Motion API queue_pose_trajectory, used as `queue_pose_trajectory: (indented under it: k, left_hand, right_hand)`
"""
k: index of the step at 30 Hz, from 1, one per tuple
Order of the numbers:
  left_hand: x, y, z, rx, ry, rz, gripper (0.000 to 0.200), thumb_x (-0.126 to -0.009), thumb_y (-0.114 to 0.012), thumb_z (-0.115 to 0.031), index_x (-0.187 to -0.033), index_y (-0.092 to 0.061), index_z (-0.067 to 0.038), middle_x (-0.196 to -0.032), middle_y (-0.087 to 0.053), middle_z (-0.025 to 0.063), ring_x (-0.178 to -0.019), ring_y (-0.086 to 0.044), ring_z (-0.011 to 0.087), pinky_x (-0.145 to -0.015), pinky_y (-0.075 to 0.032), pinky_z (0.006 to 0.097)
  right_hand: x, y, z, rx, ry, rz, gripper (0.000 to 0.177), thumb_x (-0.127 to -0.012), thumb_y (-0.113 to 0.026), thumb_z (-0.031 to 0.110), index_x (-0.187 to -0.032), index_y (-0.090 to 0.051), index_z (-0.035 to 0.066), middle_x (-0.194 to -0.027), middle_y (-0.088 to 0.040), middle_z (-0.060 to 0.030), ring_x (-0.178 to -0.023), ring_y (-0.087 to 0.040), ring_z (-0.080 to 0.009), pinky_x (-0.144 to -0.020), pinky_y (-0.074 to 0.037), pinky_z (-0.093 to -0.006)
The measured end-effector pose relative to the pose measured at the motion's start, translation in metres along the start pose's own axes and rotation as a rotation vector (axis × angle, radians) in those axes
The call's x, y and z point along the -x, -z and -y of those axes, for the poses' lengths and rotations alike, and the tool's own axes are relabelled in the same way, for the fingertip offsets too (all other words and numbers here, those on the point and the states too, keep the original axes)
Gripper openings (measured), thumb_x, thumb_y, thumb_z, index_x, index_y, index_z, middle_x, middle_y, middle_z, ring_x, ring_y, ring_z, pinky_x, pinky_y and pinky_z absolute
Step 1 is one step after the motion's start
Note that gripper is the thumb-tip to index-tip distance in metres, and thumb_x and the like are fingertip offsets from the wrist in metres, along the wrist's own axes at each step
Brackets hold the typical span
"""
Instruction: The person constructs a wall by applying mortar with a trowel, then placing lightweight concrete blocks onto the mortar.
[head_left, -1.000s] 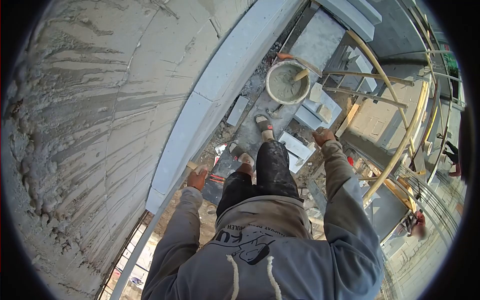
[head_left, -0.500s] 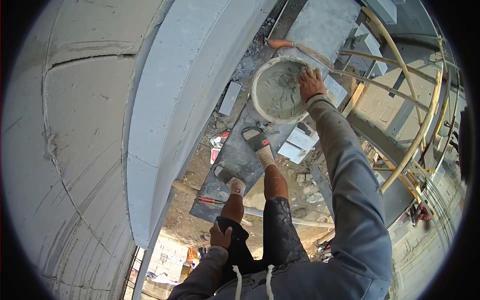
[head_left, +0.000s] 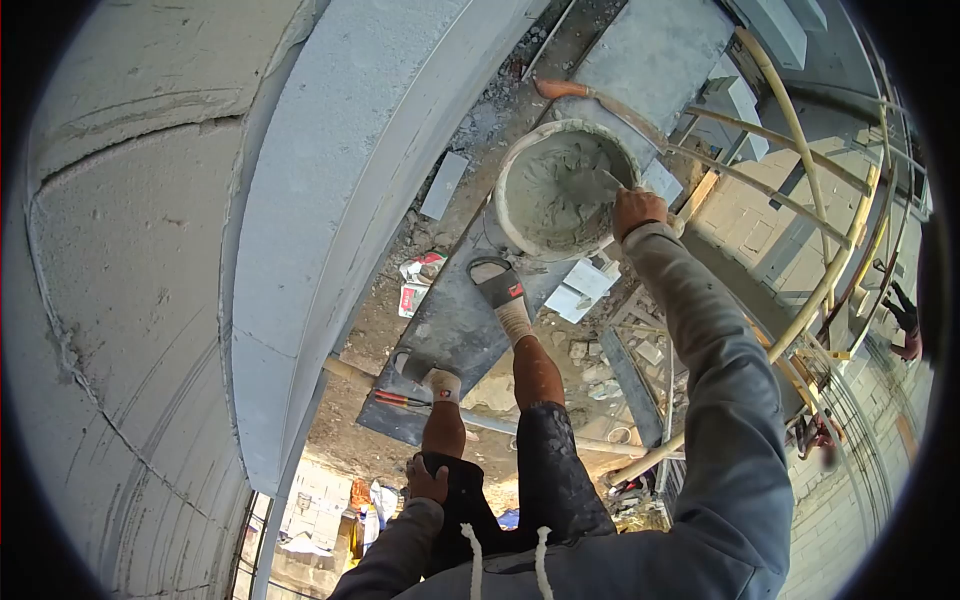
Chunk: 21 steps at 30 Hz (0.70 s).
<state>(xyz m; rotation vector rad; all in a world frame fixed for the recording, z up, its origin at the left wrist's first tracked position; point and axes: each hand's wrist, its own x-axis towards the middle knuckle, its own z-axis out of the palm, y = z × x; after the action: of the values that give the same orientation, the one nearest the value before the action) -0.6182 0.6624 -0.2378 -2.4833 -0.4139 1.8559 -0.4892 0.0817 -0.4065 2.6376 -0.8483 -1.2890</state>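
Below, a bucket [head_left: 503, 215] of mortar stands on a dusty board [head_left: 450, 320].

Over the bucket [head_left: 503, 207], you have open air above the mortar [head_left: 550, 222] from the left and near sides. On the right, your right hand [head_left: 640, 208] and the trowel [head_left: 592, 184] fill the way across the rim. Beyond it, the saw [head_left: 562, 89] lies close along the far side. Bamboo poles [head_left: 806, 162] cross the space farther right, with gaps between them. White blocks [head_left: 582, 288] sit by the near right side. The wall [head_left: 330, 200] shuts off your left; between it and the bucket runs a gap with a grey block [head_left: 444, 186] low in it. From your left hand [head_left: 428, 481], your legs [head_left: 540, 373] stand partly in the way.
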Motion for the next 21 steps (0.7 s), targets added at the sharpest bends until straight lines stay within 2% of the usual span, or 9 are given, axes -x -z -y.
queue_pose_trajectory:
  k: [1,3,5,6,9,11,14,17,21]
  left_hand:
    - [-0.005,-0.002,0.007,0.031,0.021,0.079,0.081,-0.080,-0.063,-0.041,-0.142,-0.026,-0.005,-0.141,-0.028,0.0315,-0.129,-0.032,0.0463,-0.106,-0.030,0.0500]
    - [-0.003,0.001,0.001,0.026,0.053,0.137,0.079,-0.080,-0.061,-0.041,-0.142,-0.026,-0.005,-0.142,-0.026,0.0316,-0.130,-0.031,0.0468,-0.106,-0.029,0.0505]
    - [0.002,-0.011,-0.005,-0.014,0.095,0.025,0.079,-0.081,-0.061,-0.042,-0.142,-0.027,-0.006,-0.142,-0.026,0.0303,-0.128,-0.033,0.0468,-0.104,-0.032,0.0524]
    - [0.005,-0.008,-0.018,-0.018,0.099,0.033,0.079,-0.081,-0.061,-0.042,-0.142,-0.027,-0.006,-0.142,-0.026,0.0303,-0.128,-0.033,0.0468,-0.104,-0.032,0.0524]
    - [0.008,-0.003,-0.041,-0.204,0.167,-0.030,0.078,-0.080,-0.062,-0.043,-0.141,-0.028,-0.007,-0.142,-0.027,0.0289,-0.126,-0.035,0.0468,-0.100,-0.035,0.0543]
    - [0.004,0.001,-0.037,-0.241,0.098,-0.051,0.078,-0.080,-0.062,-0.044,-0.141,-0.030,-0.008,-0.141,-0.028,0.0283,-0.125,-0.036,0.0465,-0.098,-0.037,0.0550]
    - [0.002,0.002,-0.037,-0.255,0.088,-0.054,0.076,-0.080,-0.062,-0.044,-0.140,-0.031,-0.007,-0.140,-0.030,0.0282,-0.124,-0.036,0.0461,-0.098,-0.038,0.0551]
    - [0.003,0.001,-0.041,-0.260,0.074,-0.060,0.075,-0.080,-0.061,-0.043,-0.138,-0.033,-0.006,-0.138,-0.031,0.0275,-0.122,-0.037,0.0461,-0.096,-0.038,0.0557]
    - [0.000,0.002,-0.038,-0.287,0.035,-0.110,0.073,-0.080,-0.061,-0.044,-0.137,-0.034,-0.006,-0.137,-0.032,0.0266,-0.121,-0.038,0.0451,-0.094,-0.039,0.0562]
  right_hand:
    - [0.005,0.017,-0.013,-0.007,-0.006,0.005,0.022,-0.085,-0.052,0.018,-0.098,-0.067,0.010,-0.098,-0.065,-0.0119,-0.093,-0.065,-0.0297,-0.077,-0.053,-0.0393]
    - [0.004,0.030,-0.036,-0.011,0.041,0.006,0.023,-0.083,-0.053,0.018,-0.098,-0.067,0.009,-0.096,-0.066,-0.0132,-0.092,-0.066,-0.0294,-0.076,-0.053,-0.0392]
    - [-0.008,0.025,-0.039,-0.011,0.096,0.019,0.023,-0.082,-0.054,0.017,-0.099,-0.067,0.009,-0.095,-0.067,-0.0145,-0.092,-0.066,-0.0290,-0.074,-0.054,-0.0391]
    - [-0.019,0.018,-0.033,-0.018,0.092,0.062,0.024,-0.081,-0.054,0.017,-0.098,-0.067,0.008,-0.094,-0.068,-0.0156,-0.091,-0.067,-0.0289,-0.075,-0.054,-0.0393]
    - [-0.043,-0.022,0.012,-0.063,0.101,0.156,0.027,-0.078,-0.055,0.017,-0.100,-0.067,0.006,-0.095,-0.069,-0.0170,-0.093,-0.066,-0.0297,-0.078,-0.054,-0.0387]
    - [-0.040,-0.044,0.043,-0.250,0.014,0.256,0.036,-0.077,-0.058,0.023,-0.107,-0.066,0.006,-0.102,-0.067,-0.0168,-0.099,-0.064,-0.0311,-0.084,-0.053,-0.0383]
    - [-0.010,-0.048,0.042,-0.363,-0.044,0.350,0.045,-0.075,-0.061,0.031,-0.112,-0.064,0.005,-0.112,-0.064,-0.0181,-0.106,-0.061,-0.0318,-0.091,-0.049,-0.0396]
    - [0.008,-0.035,0.039,-0.342,-0.064,0.418,0.042,-0.078,-0.054,0.025,-0.115,-0.063,0.008,-0.121,-0.060,-0.0158,-0.114,-0.057,-0.0285,-0.094,-0.047,-0.0390]
    - [0.015,0.000,0.039,-0.516,-0.057,0.504,0.047,-0.079,-0.055,0.029,-0.119,-0.061,0.006,-0.122,-0.058,-0.0192,-0.115,-0.055,-0.0331,-0.095,-0.045,-0.0381]
